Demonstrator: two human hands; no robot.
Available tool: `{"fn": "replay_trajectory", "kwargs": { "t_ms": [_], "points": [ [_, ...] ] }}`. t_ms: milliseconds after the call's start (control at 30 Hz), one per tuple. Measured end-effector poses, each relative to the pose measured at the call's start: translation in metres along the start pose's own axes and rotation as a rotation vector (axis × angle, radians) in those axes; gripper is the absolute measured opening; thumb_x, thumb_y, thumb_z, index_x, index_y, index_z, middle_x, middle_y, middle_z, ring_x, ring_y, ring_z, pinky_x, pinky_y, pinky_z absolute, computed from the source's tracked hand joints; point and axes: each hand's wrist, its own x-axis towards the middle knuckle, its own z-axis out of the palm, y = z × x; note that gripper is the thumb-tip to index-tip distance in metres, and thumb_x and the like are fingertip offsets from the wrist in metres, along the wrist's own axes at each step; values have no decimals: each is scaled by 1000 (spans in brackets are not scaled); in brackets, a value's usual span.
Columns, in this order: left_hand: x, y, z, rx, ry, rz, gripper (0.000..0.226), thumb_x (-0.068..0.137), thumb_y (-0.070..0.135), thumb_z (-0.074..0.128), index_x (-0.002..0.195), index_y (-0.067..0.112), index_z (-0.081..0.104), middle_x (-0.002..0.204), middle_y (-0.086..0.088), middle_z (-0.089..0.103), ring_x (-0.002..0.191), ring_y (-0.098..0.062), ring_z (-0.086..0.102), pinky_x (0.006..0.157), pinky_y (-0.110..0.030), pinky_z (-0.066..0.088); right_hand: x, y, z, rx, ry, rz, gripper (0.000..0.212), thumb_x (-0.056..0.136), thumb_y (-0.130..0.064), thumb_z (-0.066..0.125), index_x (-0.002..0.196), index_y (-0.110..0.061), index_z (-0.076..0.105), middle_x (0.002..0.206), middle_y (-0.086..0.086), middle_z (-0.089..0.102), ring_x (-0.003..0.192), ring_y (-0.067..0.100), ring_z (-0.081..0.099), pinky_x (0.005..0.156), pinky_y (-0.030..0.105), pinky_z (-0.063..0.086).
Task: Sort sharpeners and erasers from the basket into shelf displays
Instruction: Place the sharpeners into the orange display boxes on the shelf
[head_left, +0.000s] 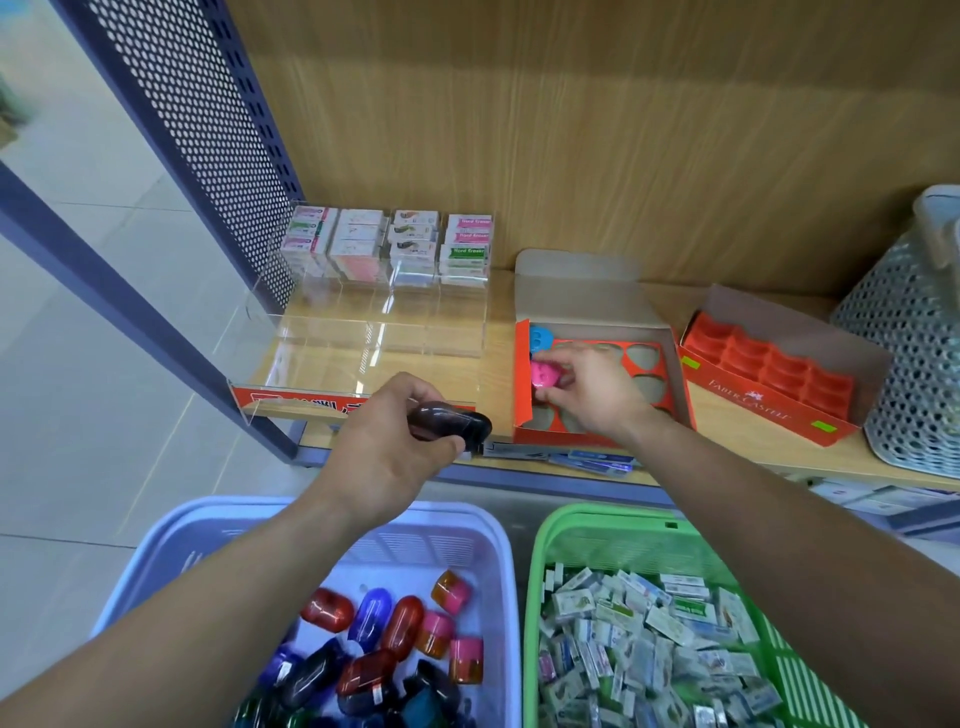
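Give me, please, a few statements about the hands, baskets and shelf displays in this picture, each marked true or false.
1. The right hand holds a pink plastic sharpener at the orange cardboard box with round slots. True.
2. The left hand is empty. False: it grips a dark oval sharpener.
3. The green plastic basket holds small wrapped erasers. True.
4. The clear acrylic display is full at the front. False: its stacked erasers sit only at the back.

Wood-grain back panel (597, 130), wooden shelf (737, 441), perforated blue metal upright (208, 145), pale tiled floor (104, 322)
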Motion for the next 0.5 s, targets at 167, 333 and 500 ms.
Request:
{"fn": "replay_trajectory", "kwargs": {
  "t_ms": [167, 333, 500],
  "points": [
    [0, 5, 2, -11, -4, 52, 27, 81, 16, 82, 95, 31, 65, 91, 5, 72, 79, -20, 67, 67, -25, 51, -7, -4, -13, -74, -90, -24, 58, 86, -5, 72, 141, -20, 58, 134, 8, 59, 106, 22, 66, 100, 38, 52],
    [-6, 21, 13, -141, -82, 85, 21, 86, 11, 77, 99, 25, 70, 99, -2, 70, 82, -24, 69, 81, -35, 61, -49, -33, -56, 78, 4, -40, 22, 93, -16, 66, 112, -25, 72, 115, -3, 69, 85, 10, 68, 80, 26, 52],
    [-17, 42, 35, -205, -123, 142, 21, 86, 6, 76, 102, 19, 71, 93, 0, 66, 71, -19, 65, 79, -46, 61, -112, -75, -81, 558, -265, -63, 31, 96, -5, 62, 117, -27, 61, 101, 6, 63, 80, 28, 63, 77, 41, 52]
  ]
}}
